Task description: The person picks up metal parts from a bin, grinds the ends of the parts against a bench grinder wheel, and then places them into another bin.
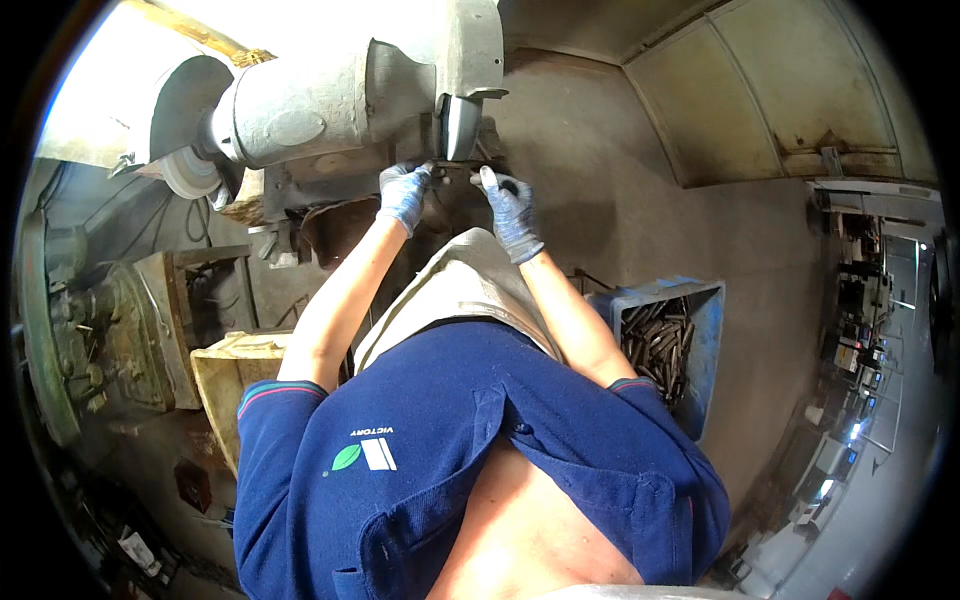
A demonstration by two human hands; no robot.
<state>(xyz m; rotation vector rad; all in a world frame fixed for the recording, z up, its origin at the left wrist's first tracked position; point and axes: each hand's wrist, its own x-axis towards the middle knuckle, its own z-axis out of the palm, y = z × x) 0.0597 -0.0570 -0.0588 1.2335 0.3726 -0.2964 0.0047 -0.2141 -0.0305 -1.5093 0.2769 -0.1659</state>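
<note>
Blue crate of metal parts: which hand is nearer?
Right. The right hand is at the grinding wheel, above and left of the blue crate; the left hand is farther left.

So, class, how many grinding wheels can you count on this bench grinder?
2: one wheel above the gloved left hand and right hand, one wheel at the machine's left end. Guards partly hide both.

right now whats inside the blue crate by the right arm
The blue crate holds a heap of dark metal rods, stacked loosely. Its near corner is covered by the person's right arm and sleeve, so what lies there and underneath the heap cannot be seen.
</note>
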